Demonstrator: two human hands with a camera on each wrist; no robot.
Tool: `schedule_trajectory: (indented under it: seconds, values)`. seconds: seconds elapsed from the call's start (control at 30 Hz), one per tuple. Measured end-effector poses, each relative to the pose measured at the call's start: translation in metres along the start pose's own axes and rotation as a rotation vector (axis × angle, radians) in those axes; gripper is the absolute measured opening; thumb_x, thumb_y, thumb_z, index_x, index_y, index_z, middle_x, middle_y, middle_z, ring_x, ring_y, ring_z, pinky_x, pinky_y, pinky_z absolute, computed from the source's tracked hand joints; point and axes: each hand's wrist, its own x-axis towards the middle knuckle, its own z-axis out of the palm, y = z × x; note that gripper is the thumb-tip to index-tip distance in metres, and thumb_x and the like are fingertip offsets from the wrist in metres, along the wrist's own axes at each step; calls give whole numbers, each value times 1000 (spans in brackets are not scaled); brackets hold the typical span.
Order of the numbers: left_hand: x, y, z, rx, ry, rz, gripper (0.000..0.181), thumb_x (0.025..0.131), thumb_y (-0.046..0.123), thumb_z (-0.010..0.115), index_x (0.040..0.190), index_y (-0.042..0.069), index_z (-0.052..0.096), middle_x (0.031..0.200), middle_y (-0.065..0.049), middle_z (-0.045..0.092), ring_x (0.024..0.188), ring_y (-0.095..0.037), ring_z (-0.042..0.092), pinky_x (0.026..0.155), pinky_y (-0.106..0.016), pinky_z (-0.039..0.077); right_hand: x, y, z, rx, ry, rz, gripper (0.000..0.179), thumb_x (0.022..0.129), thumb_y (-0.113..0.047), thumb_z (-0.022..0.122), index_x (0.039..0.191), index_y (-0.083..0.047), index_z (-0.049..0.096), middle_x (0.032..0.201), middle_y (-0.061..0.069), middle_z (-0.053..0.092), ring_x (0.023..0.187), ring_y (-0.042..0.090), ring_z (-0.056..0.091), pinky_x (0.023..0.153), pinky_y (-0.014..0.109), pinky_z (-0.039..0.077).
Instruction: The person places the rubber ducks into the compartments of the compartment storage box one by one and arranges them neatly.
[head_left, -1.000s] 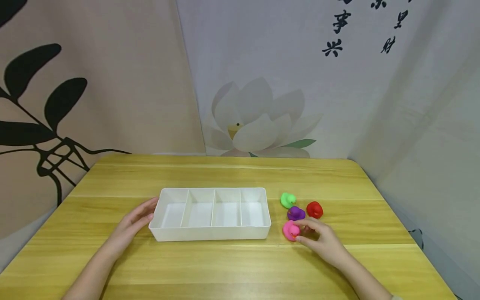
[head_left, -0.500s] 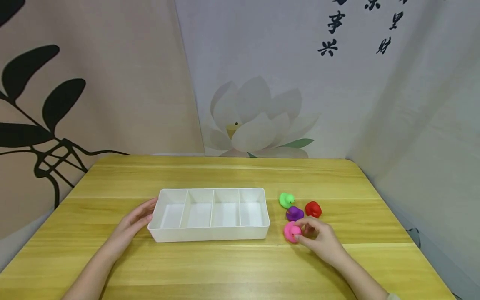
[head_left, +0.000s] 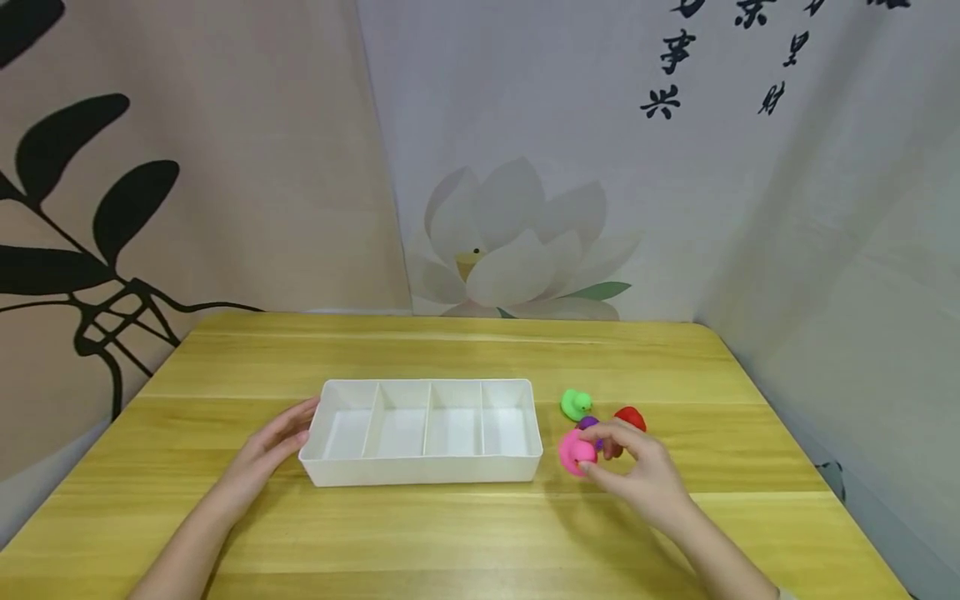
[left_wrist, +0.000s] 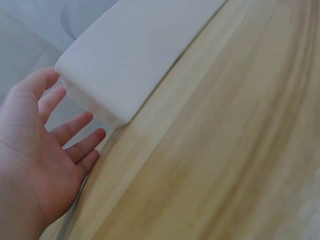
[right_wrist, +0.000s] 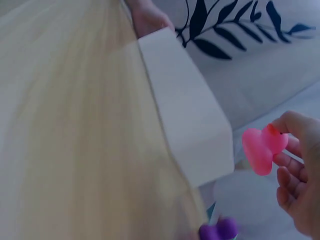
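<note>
My right hand [head_left: 637, 462] pinches a pink rubber duck [head_left: 576, 452] between thumb and fingers, just right of a white box [head_left: 427, 470] split into compartments. In the right wrist view the pink duck [right_wrist: 261, 149] hangs above the table by its head. My left hand [head_left: 266, 446] touches the left end of the box; seen from the left wrist, its fingers are spread loosely, with the thumb at the rim of the box [left_wrist: 130, 55]. A purple duck [head_left: 588, 423] is partly hidden behind the held duck, and a red duck [head_left: 632, 417] behind the right hand.
A green duck [head_left: 576, 404] sits at the back, right of the box. All of this stands on a wooden table [head_left: 420, 542]. Behind the table hangs a cloth backdrop [head_left: 300, 208] printed with leaves, a lotus and writing.
The right hand has lifted the pink duck off the table and moved it slightly up and left. The left hand stays at the box, which has not moved on the table.
</note>
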Motion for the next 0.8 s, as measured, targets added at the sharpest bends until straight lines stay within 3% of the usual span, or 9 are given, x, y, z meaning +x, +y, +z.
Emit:
schedule_trajectory:
  seconds: [0.1, 0.27, 0.5, 0.67, 0.8]
  values:
    - [0, 2, 0, -3, 0, 16, 46, 103, 13, 43, 147, 6, 35, 142, -22, 42, 120, 0, 44, 90, -17, 37, 11, -20, 4, 30, 4, -44, 33, 72, 5, 80, 100, -12, 70, 81, -3, 59, 76, 19, 51, 67, 24, 42]
    - [-1, 2, 0, -9, -8, 29, 46, 103, 12, 42, 147, 4, 35, 142, -20, 43, 120, -1, 45, 90, -17, 38, 29, -49, 13, 106, -21, -15, 29, 73, 7, 78, 98, -7, 72, 80, 2, 59, 70, 19, 47, 58, 26, 39]
    - [1, 3, 0, -5, -10, 20, 45, 103, 13, 42, 147, 5, 35, 143, -20, 43, 120, 0, 45, 90, -17, 38, 42, -51, 40, 148, -97, 46, 26, 78, -12, 81, 100, -22, 73, 91, -8, 64, 78, 28, 51, 63, 27, 41]
    - [1, 3, 0, 1, -9, 14, 45, 103, 13, 43, 147, 6, 35, 142, -10, 45, 119, 0, 45, 90, -16, 37, 53, -61, 62, 180, -145, 6, 23, 79, -20, 80, 101, -23, 73, 92, -10, 63, 78, 23, 51, 66, 29, 42]
    - [1, 2, 0, 8, -8, 21, 45, 103, 13, 43, 147, 6, 36, 140, -2, 47, 119, 0, 45, 90, -16, 37, 62, -69, 78, 200, -143, -38, 24, 78, -16, 81, 100, -19, 73, 89, -9, 62, 75, 19, 50, 65, 30, 42]
